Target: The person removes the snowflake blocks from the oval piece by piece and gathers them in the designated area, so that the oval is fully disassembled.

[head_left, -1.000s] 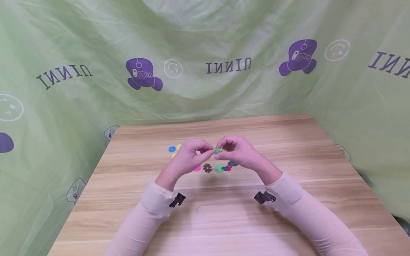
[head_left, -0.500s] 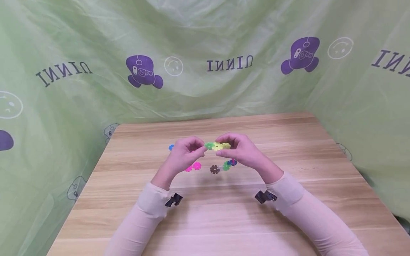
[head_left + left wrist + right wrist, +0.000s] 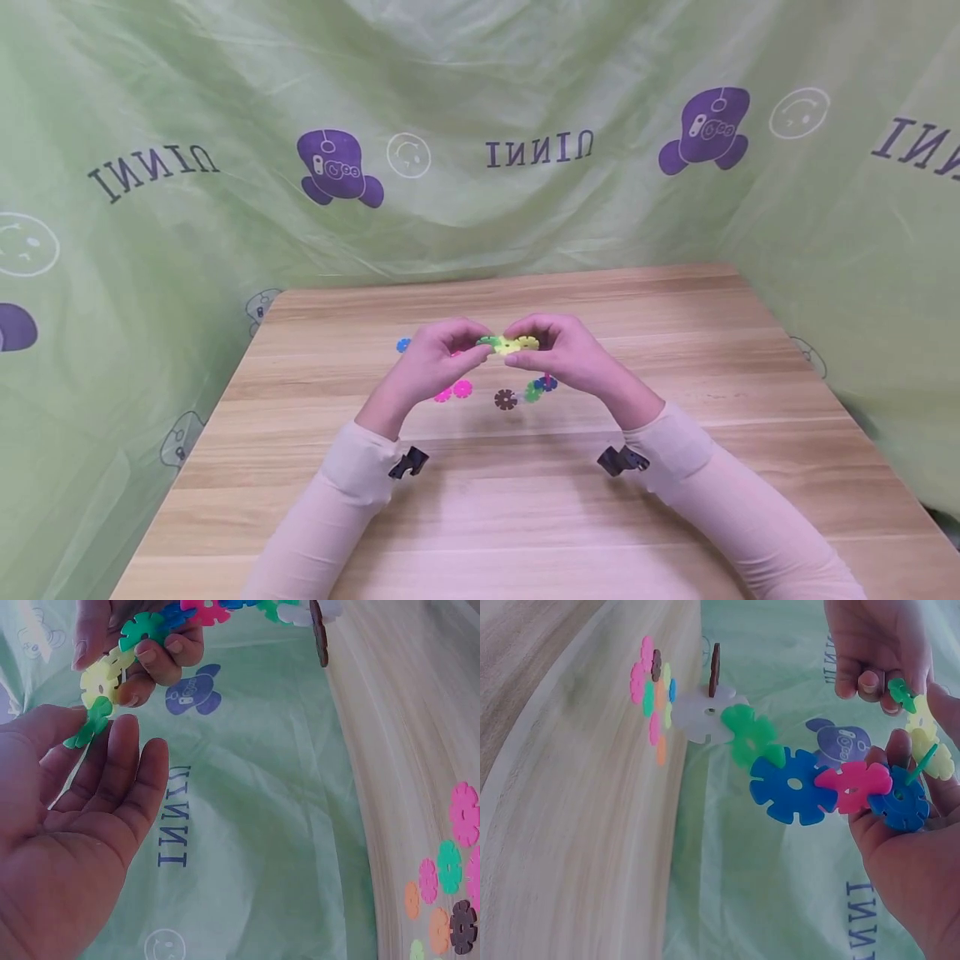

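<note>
At frame centre, the right hand [image 3: 558, 354] should hold the linked chain of plastic snowflake discs [image 3: 802, 784] steady while the left hand [image 3: 435, 362], pinching the small green plastic snowflake disc [image 3: 90, 726], slots notch squarely into notch.

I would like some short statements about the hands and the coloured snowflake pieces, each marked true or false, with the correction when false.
1. The right hand holds a chain of joined pieces. True.
2. The left hand pinches a green piece at its fingertips. True.
3. The green piece touches a red piece. False: it meets a yellow piece at the end of the chain.
4. The chain lies flat on the wooden table. False: it hangs from the raised right hand, with only its far end near the table.
5. Loose pieces lie on the table. True.
6. The cloth backdrop is blue. False: it is green.
</note>
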The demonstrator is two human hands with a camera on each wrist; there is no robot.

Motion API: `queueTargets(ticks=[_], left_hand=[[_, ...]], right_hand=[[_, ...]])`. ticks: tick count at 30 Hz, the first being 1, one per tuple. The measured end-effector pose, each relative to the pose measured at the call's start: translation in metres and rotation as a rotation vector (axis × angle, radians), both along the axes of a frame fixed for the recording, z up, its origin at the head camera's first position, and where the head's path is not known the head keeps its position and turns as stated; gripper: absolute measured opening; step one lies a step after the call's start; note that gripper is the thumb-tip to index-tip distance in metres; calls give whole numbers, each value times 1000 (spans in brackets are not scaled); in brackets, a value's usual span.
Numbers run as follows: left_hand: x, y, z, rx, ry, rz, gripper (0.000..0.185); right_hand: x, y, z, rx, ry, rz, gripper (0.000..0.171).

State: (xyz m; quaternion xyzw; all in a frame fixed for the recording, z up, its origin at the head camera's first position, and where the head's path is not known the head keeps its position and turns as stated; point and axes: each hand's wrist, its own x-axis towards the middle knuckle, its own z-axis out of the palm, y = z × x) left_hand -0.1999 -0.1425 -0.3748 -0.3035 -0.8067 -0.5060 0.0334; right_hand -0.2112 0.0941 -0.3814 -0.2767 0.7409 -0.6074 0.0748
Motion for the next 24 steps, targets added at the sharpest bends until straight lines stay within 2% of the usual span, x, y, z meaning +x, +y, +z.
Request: queueTargets(ticks=[6,14,24], left_hand=[[0,2,4,-27,-59,-15,14],[0,3,5,-41,-93,-99,17],[1,2,2,-5,-78,-76,15]], right_hand=[[0,0,-1,9,20,-10,30],[0,3,-2,15,16,8,30],[1,3,-1,8,14,18,29]])
